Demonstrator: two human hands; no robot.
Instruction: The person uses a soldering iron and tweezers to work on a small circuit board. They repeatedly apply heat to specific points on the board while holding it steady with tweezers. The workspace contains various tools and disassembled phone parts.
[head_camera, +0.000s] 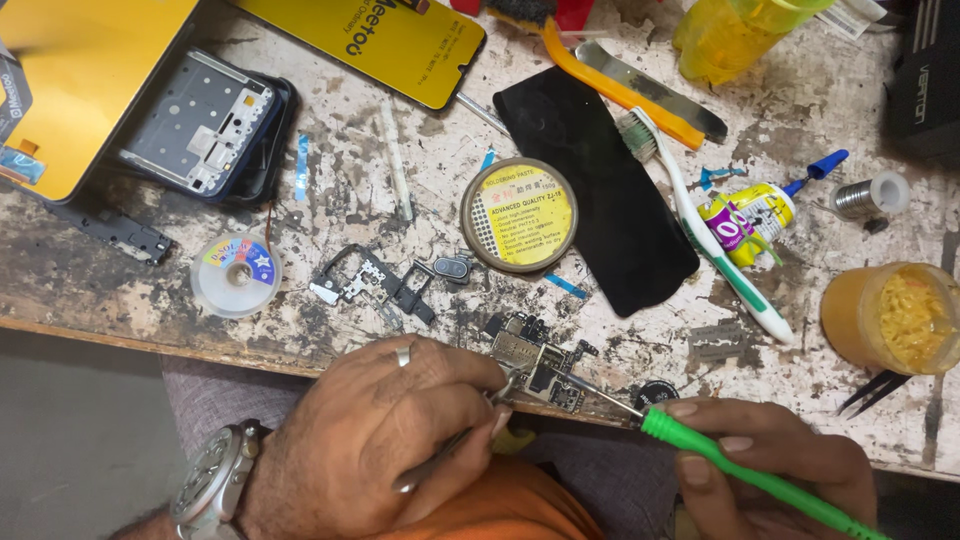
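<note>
Lower centre of frame: one phone circuit board (537, 363) at the bench edge. Left hand (385, 435) closed on metal tweezers (455, 440), tips pinning the board. Right hand (775, 470) wrapped round one green-handled screwdriver (745, 470), tip on the board's right end. Best practice, judged: steady the board, keep the driver square, press lightly. Also: one round solder-paste tin (519, 215), one toothbrush (705, 225), one black phone panel (595, 185), one wick spool (236, 274).
</note>
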